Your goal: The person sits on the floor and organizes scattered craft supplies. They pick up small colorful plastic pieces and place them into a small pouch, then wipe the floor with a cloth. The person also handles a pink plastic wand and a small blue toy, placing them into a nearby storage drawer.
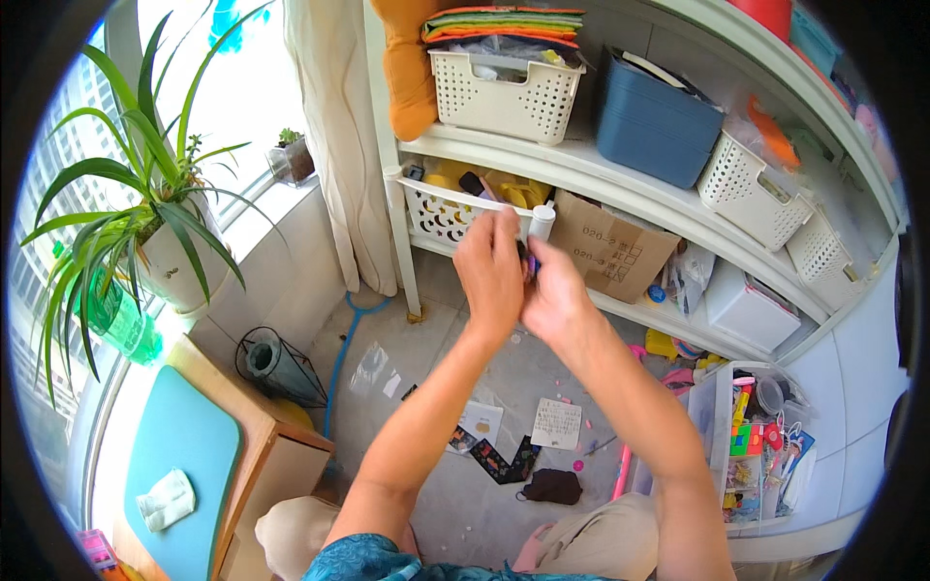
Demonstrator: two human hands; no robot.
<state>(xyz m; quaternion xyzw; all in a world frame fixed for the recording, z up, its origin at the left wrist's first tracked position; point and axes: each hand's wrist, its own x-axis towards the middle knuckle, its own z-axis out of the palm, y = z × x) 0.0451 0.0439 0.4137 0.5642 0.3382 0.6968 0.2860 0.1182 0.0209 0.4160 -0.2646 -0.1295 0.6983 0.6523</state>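
Observation:
Both my hands are raised together in front of the lower shelf. Between them is a small dark thing [530, 265] with a hint of purple, mostly hidden by my fingers. My left hand [490, 272] closes on its left side, back of the hand towards me. My right hand [556, 294], somewhat blurred, grips it from the right with the thumb up. Just behind the fingertips stands a white basket [439, 214] with moon and star cut-outs, holding yellow and dark items. Below my forearms, a black strip with printed patterns [501, 465] and a dark brown pouch [552, 486] lie on the floor.
A white shelf unit [494, 149] carries perforated baskets, a blue bin [654, 120] and a cardboard box [610, 247]. At right is a clear drawer of small toys [763, 450]. Left are a wooden cabinet [283, 472], a potted plant [174, 254] and a wire-framed vase [280, 363].

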